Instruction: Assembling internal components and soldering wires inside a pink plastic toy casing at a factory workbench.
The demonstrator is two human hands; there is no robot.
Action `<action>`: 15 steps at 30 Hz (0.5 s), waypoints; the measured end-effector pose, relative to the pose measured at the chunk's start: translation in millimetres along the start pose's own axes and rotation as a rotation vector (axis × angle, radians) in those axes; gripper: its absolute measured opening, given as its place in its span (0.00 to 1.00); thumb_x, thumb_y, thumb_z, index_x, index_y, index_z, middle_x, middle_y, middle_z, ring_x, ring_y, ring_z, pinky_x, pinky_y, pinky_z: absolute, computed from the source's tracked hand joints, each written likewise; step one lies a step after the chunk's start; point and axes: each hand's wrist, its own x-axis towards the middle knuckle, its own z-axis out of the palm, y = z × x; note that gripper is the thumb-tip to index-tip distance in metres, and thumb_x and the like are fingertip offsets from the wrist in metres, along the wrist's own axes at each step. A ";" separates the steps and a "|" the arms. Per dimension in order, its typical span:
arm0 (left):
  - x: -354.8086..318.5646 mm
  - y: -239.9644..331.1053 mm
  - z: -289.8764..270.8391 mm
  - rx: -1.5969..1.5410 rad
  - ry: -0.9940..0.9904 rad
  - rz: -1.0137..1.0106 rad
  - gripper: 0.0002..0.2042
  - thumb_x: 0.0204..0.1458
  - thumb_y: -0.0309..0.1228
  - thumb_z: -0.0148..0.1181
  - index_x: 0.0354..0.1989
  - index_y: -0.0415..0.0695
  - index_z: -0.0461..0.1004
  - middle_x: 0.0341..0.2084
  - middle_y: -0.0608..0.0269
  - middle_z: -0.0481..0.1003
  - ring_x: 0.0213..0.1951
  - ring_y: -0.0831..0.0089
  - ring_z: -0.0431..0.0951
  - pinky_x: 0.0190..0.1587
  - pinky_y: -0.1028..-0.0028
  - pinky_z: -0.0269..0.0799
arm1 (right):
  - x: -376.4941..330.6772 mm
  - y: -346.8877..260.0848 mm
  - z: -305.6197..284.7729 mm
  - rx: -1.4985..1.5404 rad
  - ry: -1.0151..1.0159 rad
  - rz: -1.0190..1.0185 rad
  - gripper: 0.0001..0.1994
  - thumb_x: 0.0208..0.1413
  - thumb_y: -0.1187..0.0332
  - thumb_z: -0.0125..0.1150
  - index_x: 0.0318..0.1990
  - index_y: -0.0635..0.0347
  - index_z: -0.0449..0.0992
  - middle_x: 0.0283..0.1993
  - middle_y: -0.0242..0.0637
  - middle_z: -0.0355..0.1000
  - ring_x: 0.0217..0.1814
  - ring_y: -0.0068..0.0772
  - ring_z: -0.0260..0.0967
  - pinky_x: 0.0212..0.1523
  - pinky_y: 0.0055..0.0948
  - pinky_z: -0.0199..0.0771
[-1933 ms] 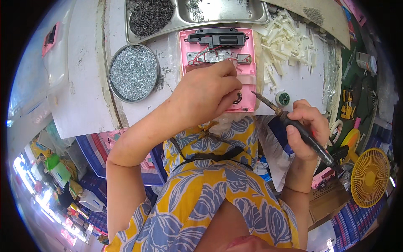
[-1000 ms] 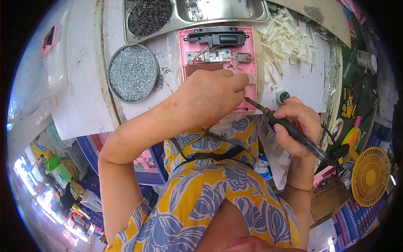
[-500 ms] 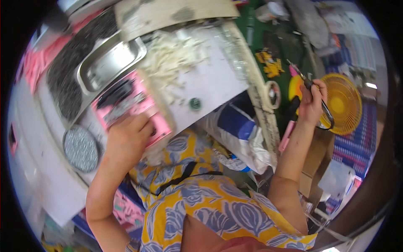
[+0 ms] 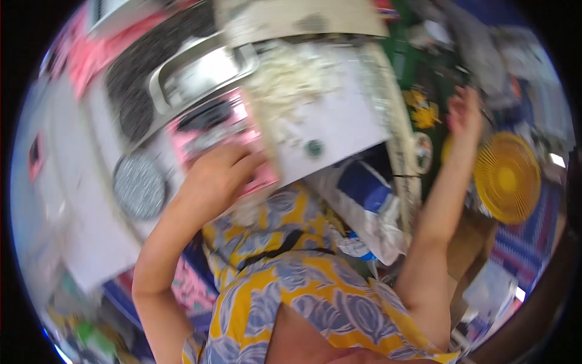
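My left hand (image 4: 219, 179) rests on a pink tray (image 4: 264, 176), its fingers bent down and closed at the tray's near right part. What they hold is hidden. Beside those fingers, the tray carries a black piece (image 4: 206, 114) and some clear or silvery small parts (image 4: 215, 138). My right hand (image 4: 465, 115) reaches out far to the right, over the green surface past the table edge. Motion smears its fingers, and I cannot make out a tool in them. A cluster of small yellow parts (image 4: 422, 109) lies to its left.
Behind the pink tray is a steel tray (image 4: 159, 91). Cream-white strips (image 4: 291, 82) heap on the table, with a small dark green round piece (image 4: 313, 148) nearby. A grey round lid-like disc (image 4: 139, 185) stands at left. A yellow basket (image 4: 508, 179) sits below my right hand.
My right hand has moved farther away; the black-handled, pen-like tool with a cable that it held no longer shows clearly. My left hand stays on the pink tray. The whole view has shifted.
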 end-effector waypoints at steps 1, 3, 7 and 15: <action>-1.0 3.6 -1.6 -0.070 0.098 0.000 0.13 0.47 0.20 0.62 0.43 0.43 0.77 0.38 0.55 0.75 0.39 0.56 0.78 0.40 0.64 0.77 | -12.3 -1.1 -16.0 0.137 0.016 0.161 0.14 0.63 0.64 0.64 0.48 0.67 0.76 0.27 0.33 0.71 0.29 0.22 0.66 0.31 0.25 0.67; -17.7 5.5 -18.8 -0.146 0.193 -0.183 0.13 0.48 0.20 0.62 0.44 0.43 0.76 0.40 0.54 0.75 0.40 0.55 0.79 0.39 0.64 0.77 | -47.5 9.6 -24.5 0.404 -0.223 0.361 0.21 0.67 0.64 0.57 0.61 0.69 0.67 0.33 0.35 0.71 0.27 0.23 0.61 0.31 0.25 0.66; -30.7 -4.5 -25.0 -0.069 0.381 -0.335 0.13 0.49 0.19 0.63 0.44 0.43 0.76 0.43 0.54 0.74 0.38 0.55 0.79 0.36 0.64 0.77 | -209.2 33.8 64.9 -0.366 -0.710 0.059 0.13 0.62 0.67 0.59 0.50 0.66 0.76 0.36 0.37 0.74 0.34 0.23 0.69 0.34 0.23 0.72; 6.7 -16.9 -16.4 0.246 0.269 -0.014 0.21 0.38 0.24 0.69 0.45 0.52 0.79 0.52 0.59 0.71 0.49 0.57 0.72 0.49 0.58 0.69 | -294.7 72.0 158.8 -0.918 -1.220 -0.878 0.19 0.46 0.59 0.73 0.46 0.54 0.82 0.71 0.50 0.60 0.74 0.66 0.45 0.71 0.55 0.50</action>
